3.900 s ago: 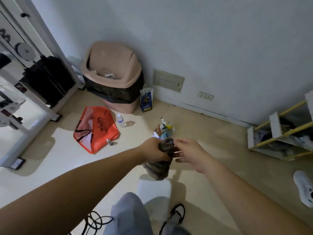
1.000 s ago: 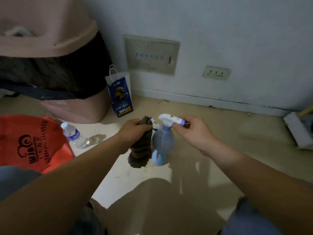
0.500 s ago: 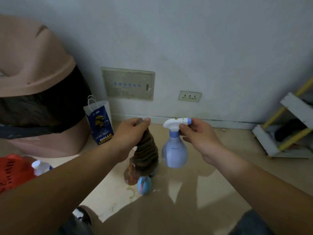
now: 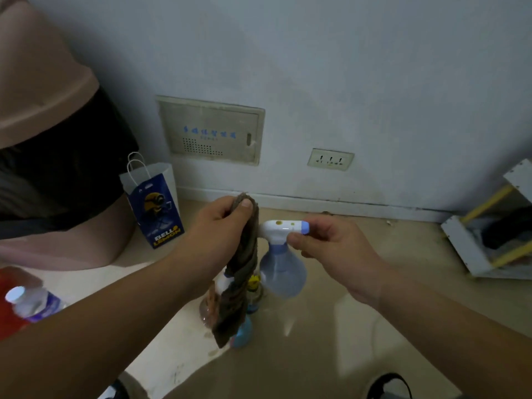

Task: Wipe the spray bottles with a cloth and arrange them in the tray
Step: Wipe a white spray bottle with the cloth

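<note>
The cloth (image 4: 243, 272) looks coarse, matt brown fabric; the bottle (image 4: 283, 269) is smooth, translucent blue plastic. The floor (image 4: 331, 326) shines glossy; the bag (image 4: 155, 208) is paper.

Pale blue round-bellied spray bottle (image 4: 283, 272) with white trigger head, upright, held off the floor, brown cloth (image 4: 241, 272) hanging twisted just beside it, more bottles (image 4: 244, 312) on floor behind cloth.
</note>
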Available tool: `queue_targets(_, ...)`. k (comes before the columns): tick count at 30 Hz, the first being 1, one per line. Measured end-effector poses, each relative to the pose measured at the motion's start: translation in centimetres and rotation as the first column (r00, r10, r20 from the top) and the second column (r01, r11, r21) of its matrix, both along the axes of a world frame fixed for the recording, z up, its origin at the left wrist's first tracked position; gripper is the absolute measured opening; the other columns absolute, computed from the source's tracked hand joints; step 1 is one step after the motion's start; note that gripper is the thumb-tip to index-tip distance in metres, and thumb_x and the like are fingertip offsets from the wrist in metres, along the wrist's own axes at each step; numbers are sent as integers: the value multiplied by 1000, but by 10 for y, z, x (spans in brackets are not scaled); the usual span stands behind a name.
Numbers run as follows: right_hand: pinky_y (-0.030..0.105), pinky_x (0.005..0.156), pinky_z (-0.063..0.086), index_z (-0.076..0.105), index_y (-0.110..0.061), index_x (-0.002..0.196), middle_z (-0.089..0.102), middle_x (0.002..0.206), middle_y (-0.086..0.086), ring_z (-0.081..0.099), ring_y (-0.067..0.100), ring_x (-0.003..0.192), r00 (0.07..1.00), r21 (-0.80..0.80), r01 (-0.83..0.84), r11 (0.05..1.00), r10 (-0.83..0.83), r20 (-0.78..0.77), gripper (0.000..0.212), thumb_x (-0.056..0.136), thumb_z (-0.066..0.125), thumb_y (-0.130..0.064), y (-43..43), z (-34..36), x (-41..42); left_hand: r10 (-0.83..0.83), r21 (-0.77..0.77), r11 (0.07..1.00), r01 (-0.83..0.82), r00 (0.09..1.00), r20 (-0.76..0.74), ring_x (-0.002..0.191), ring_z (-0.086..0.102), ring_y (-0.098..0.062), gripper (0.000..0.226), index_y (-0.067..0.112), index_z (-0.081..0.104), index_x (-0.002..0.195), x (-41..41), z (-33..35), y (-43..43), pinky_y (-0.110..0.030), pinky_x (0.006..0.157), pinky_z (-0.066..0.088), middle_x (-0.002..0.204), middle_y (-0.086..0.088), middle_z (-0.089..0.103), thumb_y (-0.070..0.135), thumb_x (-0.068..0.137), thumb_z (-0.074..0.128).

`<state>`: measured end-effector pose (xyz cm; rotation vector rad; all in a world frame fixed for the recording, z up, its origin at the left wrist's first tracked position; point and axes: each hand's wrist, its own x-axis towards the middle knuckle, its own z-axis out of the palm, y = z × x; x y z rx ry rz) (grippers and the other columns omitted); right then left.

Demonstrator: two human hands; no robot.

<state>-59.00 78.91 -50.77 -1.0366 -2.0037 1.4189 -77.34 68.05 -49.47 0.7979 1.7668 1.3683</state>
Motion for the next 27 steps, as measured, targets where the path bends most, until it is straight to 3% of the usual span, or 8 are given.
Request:
queue_targets(4, 53, 86, 56, 77, -17, 93, 75, 92, 12, 70, 33, 94, 1000, 43, -24, 999, 23, 18, 6, 88, 77, -18, 10, -12, -7, -11, 61, 998, 13, 1000, -29, 106, 66, -41, 34, 11, 71, 104, 2, 3, 11, -61, 99, 53, 108, -23, 68, 39, 106, 53)
queue_targets(10, 62, 83, 56, 73, -11, 90, 74, 89, 20, 72, 34, 89, 999, -37, 26, 999, -27, -43, 3, 90, 72, -8, 19, -25, -4, -447, 61, 881, 470, 867, -222, 97, 61, -23, 38, -1, 65, 110, 22, 1, 24, -44, 86, 50, 105, -17, 61, 19, 82, 48)
queue_targets(12, 61, 83, 56, 74, -11, 93, 75, 90, 17, 73, 32, 90, 999, -30, 4, 1000, -5, -39, 12, 90, 66, -2, 19, -24, -4, -505, -17, 821, 571, 711, -489, 109, 60, -13, 39, 15, 64, 127, 22, -8, 30, -33, 91, 51, 120, 3, 62, 22, 93, 46)
queue_targets(14, 54, 84, 58, 74, -13, 99, 76, 93, 11, 72, 28, 95, 999, 8, -36, 999, 36, -4, 24, 88, 61, 4, 18, -21, -3, -423, -207, 842, 499, 372, -826, 109, 59, -16, 43, 33, 54, 141, 19, -15, 34, -33, 86, 49, 128, 10, 61, 46, 105, 34)
queue_targets(17, 60, 85, 57, 73, -15, 98, 76, 94, 10, 72, 32, 99, 998, 11, -69, 998, 69, -5, 27, 87, 59, 4, 17, -17, -1, -265, -248, 935, 252, 34, -964, 105, 55, -27, 55, 37, 59, 135, 23, -10, 37, -40, 84, 41, 120, 6, 67, 62, 104, 21)
queue_targets(20, 59, 80, 57, 71, -13, 92, 74, 89, 12, 71, 34, 94, 998, 64, -52, 997, 55, -33, 22, 83, 61, 4, 14, -10, 1, -206, -113, 921, 372, 220, -953, 112, 57, -28, 55, 26, 61, 131, 28, -14, 38, -44, 94, 44, 118, 3, 67, 59, 105, 26)
queue_targets(24, 56, 77, 58, 69, -10, 90, 73, 84, 10, 71, 33, 86, 993, 133, -91, 987, 99, -58, 10, 93, 63, -3, 2, 1, 0, -175, 69, 890, 451, 477, -861, 74, 53, -13, 37, 31, 58, 99, 22, -26, 37, -35, 67, 45, 84, 11, 55, 51, 107, 27)
queue_targets(27, 56, 76, 56, 65, -13, 87, 69, 81, 9, 68, 33, 83, 994, 182, -91, 979, 100, -40, 7, 94, 68, -12, -6, 5, 1, -140, 202, 932, 301, 813, -566, 67, 58, -10, 43, 31, 58, 77, 19, -29, 41, -36, 67, 47, 69, 9, 61, 44, 110, 33)
